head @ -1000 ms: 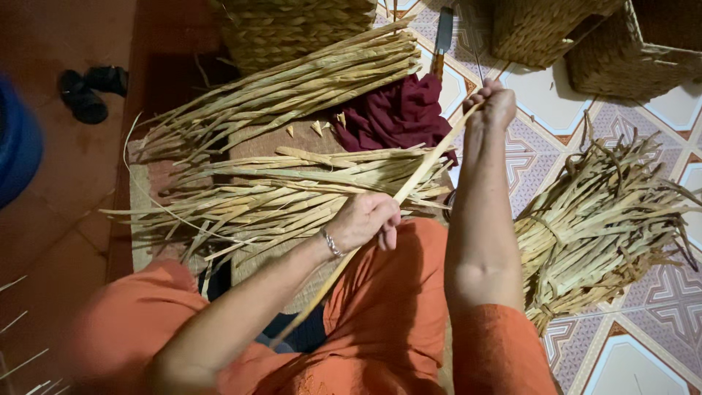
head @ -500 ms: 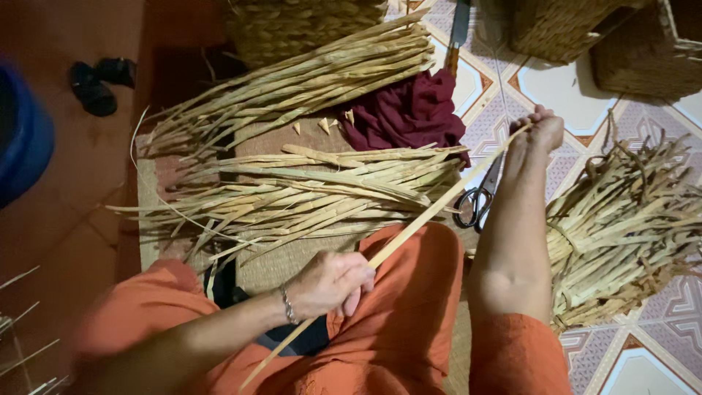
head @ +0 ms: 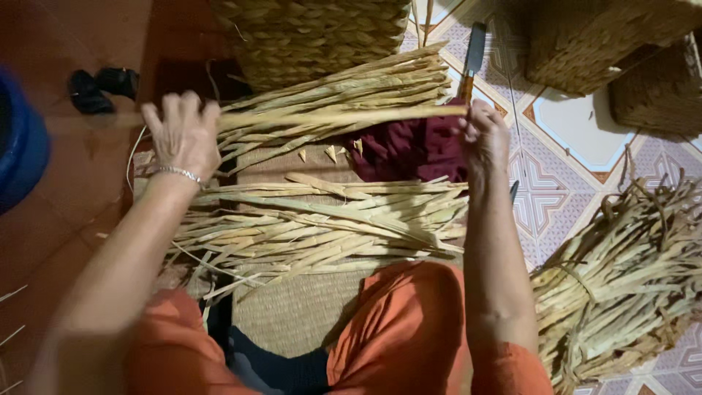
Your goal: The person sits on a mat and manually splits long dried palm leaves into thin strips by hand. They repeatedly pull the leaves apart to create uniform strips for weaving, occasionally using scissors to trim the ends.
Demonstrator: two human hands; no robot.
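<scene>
My left hand [head: 181,133] and my right hand [head: 484,140] hold one long dried straw stalk [head: 336,117] stretched level between them, each hand closed on one end. Under the stalk lies a far row of dried stalks [head: 344,91] and a nearer row of stalks [head: 322,223], both on a woven mat [head: 292,307]. A dark red cloth [head: 409,150] sits between the rows, by my right hand. A silver bracelet is on my left wrist. My orange-clad knees are at the bottom.
A woven basket [head: 314,33] stands at the back, two more baskets [head: 607,40] at the back right. A tied bundle of straw [head: 629,278] lies on the patterned tiles at right. A knife [head: 472,55] lies near the cloth. A blue tub [head: 22,150] is at left, dark sandals [head: 99,84] behind it.
The stalk swung from a diagonal to level. My left hand rose from my lap to the upper left. My right hand moved left, above the red cloth.
</scene>
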